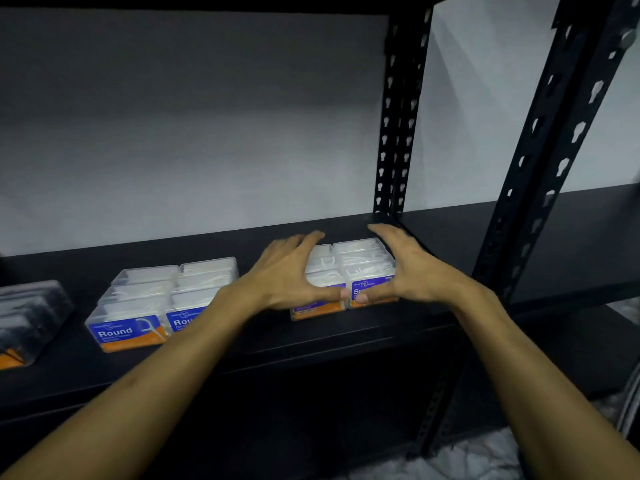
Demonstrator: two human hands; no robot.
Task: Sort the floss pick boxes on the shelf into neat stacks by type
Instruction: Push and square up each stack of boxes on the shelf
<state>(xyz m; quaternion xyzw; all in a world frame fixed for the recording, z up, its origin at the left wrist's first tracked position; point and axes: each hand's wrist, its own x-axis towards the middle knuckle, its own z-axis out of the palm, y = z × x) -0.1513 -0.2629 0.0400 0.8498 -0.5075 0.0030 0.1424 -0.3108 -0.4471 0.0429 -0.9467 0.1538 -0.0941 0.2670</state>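
On the black shelf, two side-by-side stacks of clear floss pick boxes with purple-and-orange labels stand right of centre. My left hand presses against their left side and front, my right hand against their right side, thumbs meeting at the front labels. Both hands clasp the group with fingers spread. Further left stand two stacks of clear boxes with blue "Round" labels. At the far left edge sits a stack of darker boxes, partly cut off.
Black perforated uprights rise behind the right hand and in front at the right. A white wall backs the shelf. Another shelf section continues to the right. Crumpled white material lies on the floor below.
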